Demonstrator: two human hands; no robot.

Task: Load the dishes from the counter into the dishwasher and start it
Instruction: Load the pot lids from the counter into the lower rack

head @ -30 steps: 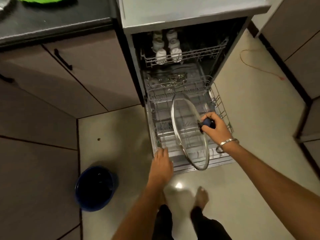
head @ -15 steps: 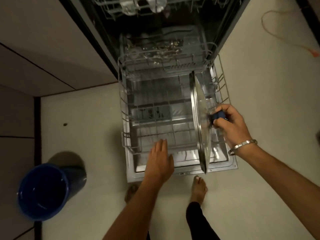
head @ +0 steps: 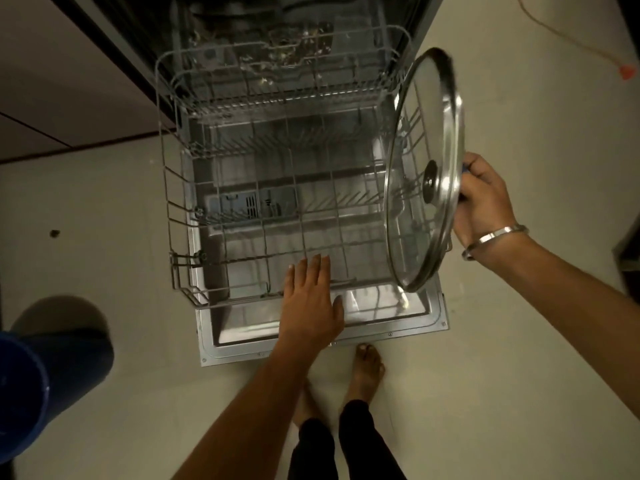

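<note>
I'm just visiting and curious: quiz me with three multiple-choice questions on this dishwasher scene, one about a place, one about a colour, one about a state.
1. Where is the round glass lid with a metal rim?
A. over the right side of the lower wire rack
B. lying flat on the floor
C. inside the bucket

2. What colour is the plastic bucket on the floor?
A. red
B. blue
C. white

3. How is the left hand?
A. clenched round a plate
B. gripping the lid
C. fingers straight, at the front edge of the lower wire rack

Answers:
1. A, the right hand holds it upright there.
2. B, it shows deep blue at lower left.
3. C, the fingers lie flat and hold nothing.
</note>
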